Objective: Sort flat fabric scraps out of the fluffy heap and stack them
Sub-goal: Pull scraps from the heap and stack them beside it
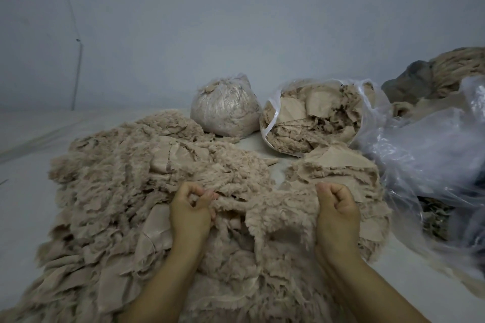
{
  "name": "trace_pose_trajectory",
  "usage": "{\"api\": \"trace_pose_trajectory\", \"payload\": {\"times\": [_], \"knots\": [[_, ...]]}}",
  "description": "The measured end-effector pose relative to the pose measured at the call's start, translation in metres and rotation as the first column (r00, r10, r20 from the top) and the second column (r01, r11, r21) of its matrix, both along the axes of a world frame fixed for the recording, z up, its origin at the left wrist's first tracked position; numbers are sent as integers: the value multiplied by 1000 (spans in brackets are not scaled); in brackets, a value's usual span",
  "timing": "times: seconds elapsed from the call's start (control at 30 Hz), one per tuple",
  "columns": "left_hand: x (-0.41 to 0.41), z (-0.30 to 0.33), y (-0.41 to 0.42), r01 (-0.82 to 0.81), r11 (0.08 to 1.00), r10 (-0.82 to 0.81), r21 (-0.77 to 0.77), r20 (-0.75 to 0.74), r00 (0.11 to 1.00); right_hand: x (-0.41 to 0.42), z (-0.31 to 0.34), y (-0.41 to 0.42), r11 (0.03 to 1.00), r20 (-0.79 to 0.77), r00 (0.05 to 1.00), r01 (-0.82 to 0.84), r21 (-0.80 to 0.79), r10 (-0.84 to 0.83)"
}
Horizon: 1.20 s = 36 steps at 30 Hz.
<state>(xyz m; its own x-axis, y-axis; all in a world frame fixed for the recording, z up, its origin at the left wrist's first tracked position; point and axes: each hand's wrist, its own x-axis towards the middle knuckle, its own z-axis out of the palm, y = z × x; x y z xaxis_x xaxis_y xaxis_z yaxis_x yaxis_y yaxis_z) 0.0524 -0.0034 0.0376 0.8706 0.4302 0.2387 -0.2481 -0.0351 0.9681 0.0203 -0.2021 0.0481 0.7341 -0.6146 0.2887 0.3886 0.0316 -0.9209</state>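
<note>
Scrap stretched over the heap, its left end pinched in the left hand, its right end gripped in the right hand — both clamped on it. Likely risks: fluff clinging and riding along, or the stack behind the right hand getting disturbed.
</note>
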Motion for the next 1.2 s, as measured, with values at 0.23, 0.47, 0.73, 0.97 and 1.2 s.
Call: {"api": "trace_pose_trajectory", "payload": {"times": [0.23,0.47,0.73,0.97,1.2], "knots": [[-2,-3,5,-31,890,17,454,35,999,8,2,-10,993,-32,998,66,97,-63],[-26,1,-23,133,654,-293,745,87,952,-10,-3,14,975,-38,975,-221,-13,220],[-17,-20,-24,431,523,-511,735,-134,849,-4,5,-3,945,-11,968,-242,220,250],[-15,-6,-19,478,470,-573,742,-156,805,6,2,-18,933,-25,990,-120,338,137],[-16,2,0,540,532,-580,653,-183,793,7,7,-26,886,36,989,-144,441,143]]}}
